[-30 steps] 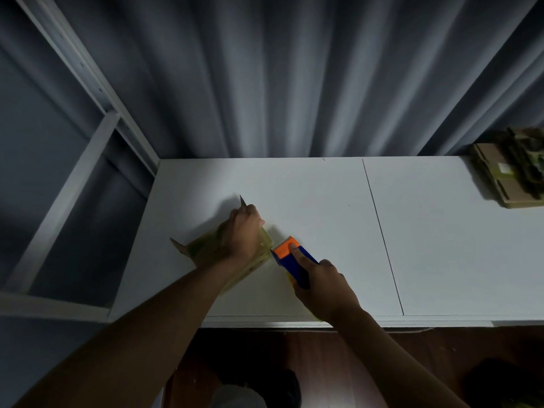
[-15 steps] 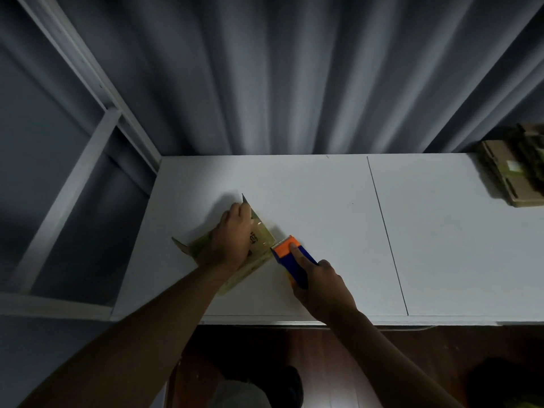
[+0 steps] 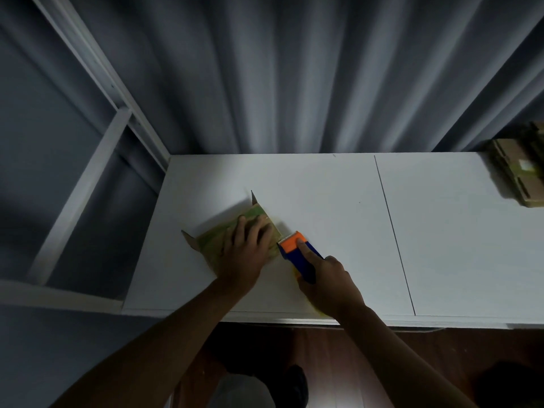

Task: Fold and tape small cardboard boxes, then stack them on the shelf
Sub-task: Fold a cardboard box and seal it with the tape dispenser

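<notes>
A small cardboard box (image 3: 219,240) lies on the white table (image 3: 323,201), its top striped with tape and two flaps sticking out at the far and left corners. My left hand (image 3: 245,254) presses flat on the box's top with straight fingers. My right hand (image 3: 326,282) grips a blue and orange tape dispenser (image 3: 297,251), index finger along its top. The dispenser's toothed orange end meets the box's right edge.
A stack of flat cardboard pieces (image 3: 521,169) lies at the table's far right. A white metal shelf frame (image 3: 97,160) stands to the left of the table. Grey curtains hang behind. The table's front edge is close to me, with dark floor below.
My left hand slid from the box's far corner back toward the near right side and flattened on top. The dispenser stayed at the box's right edge.
</notes>
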